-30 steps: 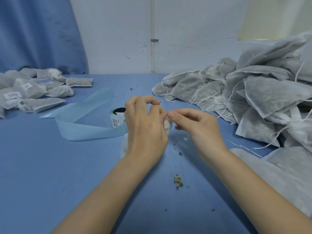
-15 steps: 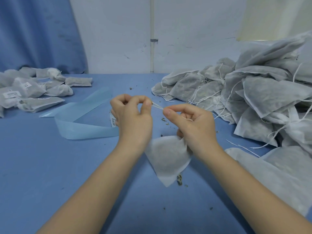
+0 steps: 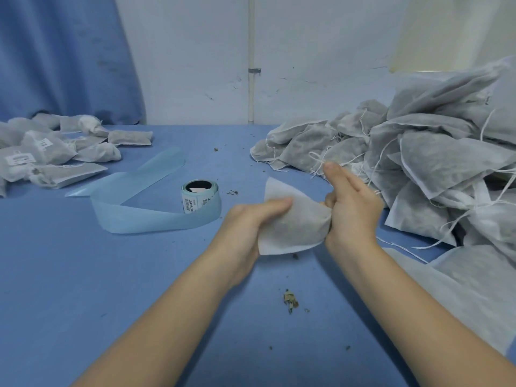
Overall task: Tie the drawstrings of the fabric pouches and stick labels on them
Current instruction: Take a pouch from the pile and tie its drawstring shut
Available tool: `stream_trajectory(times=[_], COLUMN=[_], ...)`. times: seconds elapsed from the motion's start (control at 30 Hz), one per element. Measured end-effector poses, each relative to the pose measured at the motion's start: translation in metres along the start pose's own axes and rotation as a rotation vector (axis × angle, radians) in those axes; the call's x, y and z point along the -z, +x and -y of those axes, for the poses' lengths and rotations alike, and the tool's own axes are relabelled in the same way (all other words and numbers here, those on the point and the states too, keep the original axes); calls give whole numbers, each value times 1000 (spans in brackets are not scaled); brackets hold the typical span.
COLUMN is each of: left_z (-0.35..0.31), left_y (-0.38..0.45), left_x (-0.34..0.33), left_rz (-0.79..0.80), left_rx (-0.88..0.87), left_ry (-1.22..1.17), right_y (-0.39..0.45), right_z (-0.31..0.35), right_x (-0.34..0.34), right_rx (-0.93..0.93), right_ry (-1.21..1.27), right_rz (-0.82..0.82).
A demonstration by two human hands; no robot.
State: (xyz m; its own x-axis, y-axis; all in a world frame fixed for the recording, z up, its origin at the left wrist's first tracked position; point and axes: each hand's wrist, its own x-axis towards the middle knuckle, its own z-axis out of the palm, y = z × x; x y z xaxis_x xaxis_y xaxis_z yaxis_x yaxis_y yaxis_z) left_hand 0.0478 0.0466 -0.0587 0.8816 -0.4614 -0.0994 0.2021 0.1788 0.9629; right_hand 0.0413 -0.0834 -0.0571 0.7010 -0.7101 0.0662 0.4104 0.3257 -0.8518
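Pouch point(image 3: 290, 227) held above the bench point(image 3: 83, 275), mid-frame, between both hands, just right of the label roll point(image 3: 199, 198). Left hand point(image 3: 248, 224) grip clamped on the pouch's body, thumb on top, fingers hidden underneath. Right hand point(image 3: 351, 208) grip closed around the gathered neck, with two fingers point(image 3: 335, 174) extended upward beside a thin loop of drawstring point(image 3: 317, 160); cannot tell whether the string is actually pinched or just hooked. Knot state hidden behind the right hand, so probably mid-cinch or just tied. Risks: neck not fully closed means dried filling spills, and loose bits point(image 3: 290, 298) already on the bench suggest leakage. Thin string could slip off the fingers and loosen the gather, or snag the trailing strings of the untied pile point(image 3: 405, 163) close by on the right and drag neighbours over. Hard pull on non-woven fabric could tear the channel. Squeezing the body too tightly would bulge the face and leave a wrinkled surface for the label. Loose backing strip point(image 3: 139, 216) curls toward the work zone; could catch under the pouch on set-down. Finished labelled pouches point(image 3: 42, 155) well apart on the far left, no interference there.
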Motion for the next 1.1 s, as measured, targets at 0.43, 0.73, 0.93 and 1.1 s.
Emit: stream_trajectory(times=[0.43,0.73,0.93,1.1], left_z=[-3,-5,-21,-32], left_y=[4,9,19,20], left_x=[7,23,63,96], left_rz=[-173,-353,-748,-901], left_rx=[25,-209,-340,-362], left_ry=[-210,103,154,41], right_y=[-11,-6,12,16], right_z=[1,-13,-39,-75], right_x=[9,-12,-55,-70], right_rx=[236,199,-224,-11], right_ry=[-514,-551,-366,-933], right_rz=[621,645,608,835])
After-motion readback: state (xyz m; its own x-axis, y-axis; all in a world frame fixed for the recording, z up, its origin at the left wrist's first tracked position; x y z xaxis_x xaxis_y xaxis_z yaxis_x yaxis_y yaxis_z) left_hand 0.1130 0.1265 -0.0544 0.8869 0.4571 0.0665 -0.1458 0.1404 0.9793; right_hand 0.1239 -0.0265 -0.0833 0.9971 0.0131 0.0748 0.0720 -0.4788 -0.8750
